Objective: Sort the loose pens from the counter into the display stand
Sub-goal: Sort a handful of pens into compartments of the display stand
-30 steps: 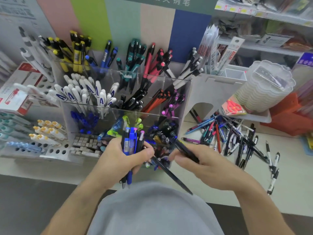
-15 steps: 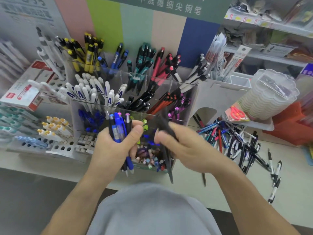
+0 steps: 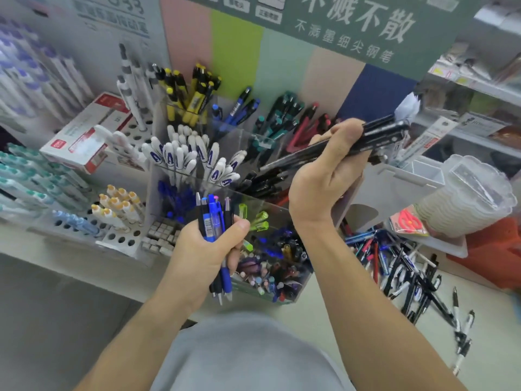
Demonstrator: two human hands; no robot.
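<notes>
- Pens of dark barrel (image 3: 352, 143) lie nearly level in the right hand (image 3: 327, 176), fingers curled round several at once, held above the back right cells of the clear display stand (image 3: 282, 206).
- Left hand (image 3: 207, 246) grips an upright bundle of blue and black pens (image 3: 212, 221), thumb clamped across them, low in front of the stand.
- Doing it well, I judge: tip the dark pens tips-down, match them to the black-pen cell (image 3: 262, 182) below, and lower them as one group so none catch a divider.
- Edges: the acrylic dividers are thin and hard to see; red pens (image 3: 306, 124) stick up close by.
- Room: open air lies above the stand; to the right, the loose pile (image 3: 400, 263) on the counter (image 3: 493, 320) and a stack of clear tubs (image 3: 465, 198) crowd the sweep.
</notes>
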